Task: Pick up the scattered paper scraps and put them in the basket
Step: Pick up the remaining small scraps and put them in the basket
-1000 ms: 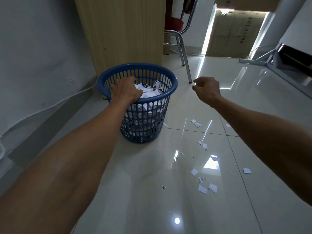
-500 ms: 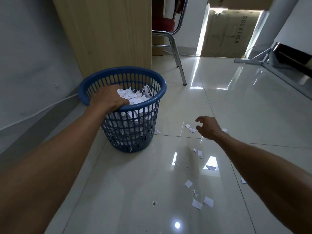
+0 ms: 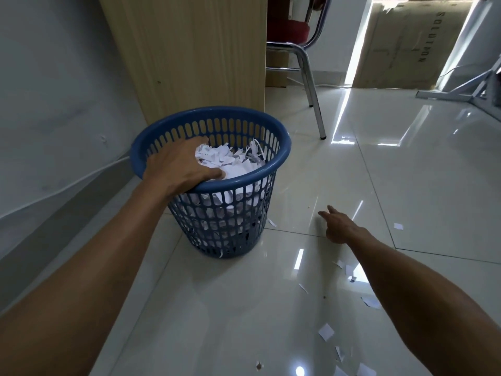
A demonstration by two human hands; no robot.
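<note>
Left hand (image 3: 179,166) on the basket (image 3: 282,147), right hand (image 3: 339,226) low at the floor (image 3: 406,172).
Your left hand lies across the near rim, fingers curled down into the heaped paper (image 3: 235,161); whether they hold anything cannot be told. It likely steadies the basket. Your right hand is open and empty, fingers reaching forward, placed to pinch the paper scraps (image 3: 326,331) scattered on the tiles beside and behind it.

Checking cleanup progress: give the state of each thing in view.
basket, upright on floor, nearly full of paper.
left hand, rests on basket rim, fingers hidden.
right hand, open, reaching low toward floor, holding nothing.
scraps, scattered loose on floor.
</note>
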